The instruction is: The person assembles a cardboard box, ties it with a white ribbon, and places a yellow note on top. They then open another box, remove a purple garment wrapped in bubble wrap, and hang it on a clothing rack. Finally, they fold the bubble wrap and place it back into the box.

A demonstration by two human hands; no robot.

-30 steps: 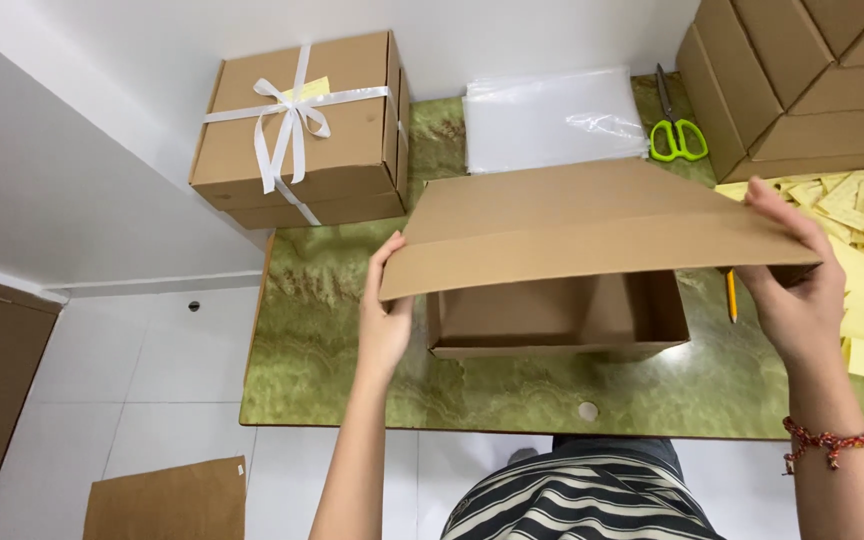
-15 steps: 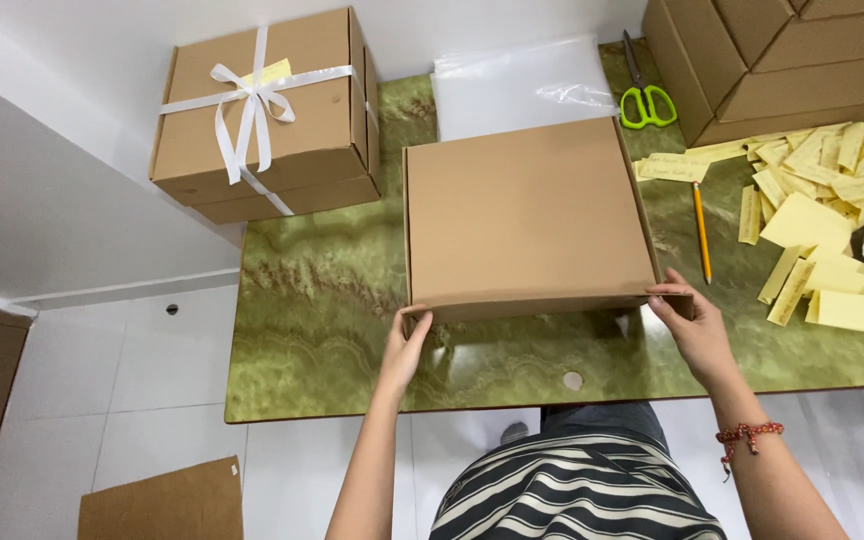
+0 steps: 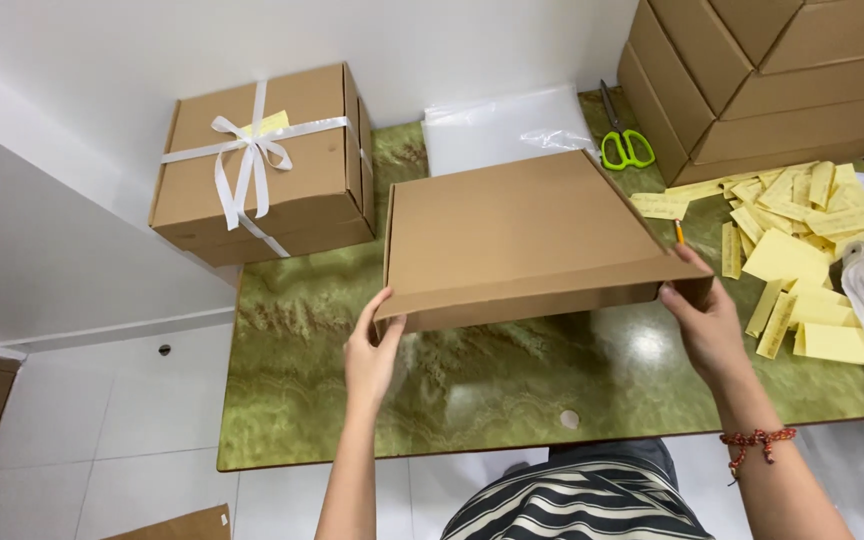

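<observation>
Head view: we grip a flat, closed cardboard box [image 3: 522,240] at its front corners, left hand [image 3: 370,352] and right hand [image 3: 704,320] both closed on its matte brown edge, above the glossy green marbled counter [image 3: 452,390].

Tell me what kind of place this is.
Likely a small gift-packing station: a ribbon-tied box, stacked cardboard boxes and yellow paper slips surround the flat box both hands hold.
</observation>
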